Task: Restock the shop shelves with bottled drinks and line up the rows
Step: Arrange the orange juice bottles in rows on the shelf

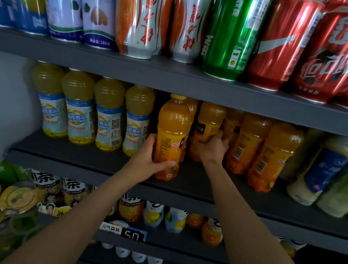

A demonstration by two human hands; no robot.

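- Centrally, left hand (143, 161): fingers curled round the front orange bottle (170, 136), upright near the shelf (182, 185) front edge.
- Right hand (212, 147): fingers wrapped round the second orange bottle (209, 121), farther back.

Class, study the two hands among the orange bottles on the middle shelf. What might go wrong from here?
1. The left hand grips an orange bottle standing near the shelf front; it might tip off.
2. The right hand reaches between tightly packed bottles; a nudge might topple them.
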